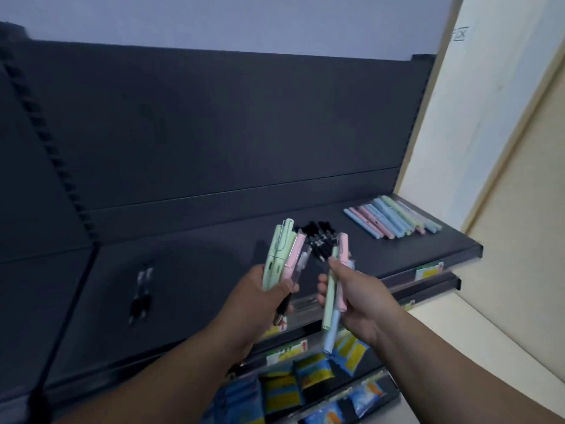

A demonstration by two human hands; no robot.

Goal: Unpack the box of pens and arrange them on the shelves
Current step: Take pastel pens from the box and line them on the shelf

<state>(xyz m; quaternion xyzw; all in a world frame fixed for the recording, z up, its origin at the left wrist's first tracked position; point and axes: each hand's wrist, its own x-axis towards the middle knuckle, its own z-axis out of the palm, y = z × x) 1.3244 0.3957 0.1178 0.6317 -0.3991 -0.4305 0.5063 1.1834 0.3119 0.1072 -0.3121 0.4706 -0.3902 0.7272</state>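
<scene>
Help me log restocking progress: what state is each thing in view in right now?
left hand: grips upright green and pink pens.
right hand: grips a green, pink and blue bundle.
pastel pens: lying side by side at the right end of the shelf.
black pens: lying grouped mid-shelf, beyond the hands.
dark pens: lying loose at left, blurred.
blue-and-yellow packets: stocked on lower shelves.

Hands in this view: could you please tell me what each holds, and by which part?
Left hand grips a pen bundle by its lower part; right hand grips several pens around mid-length.
</scene>
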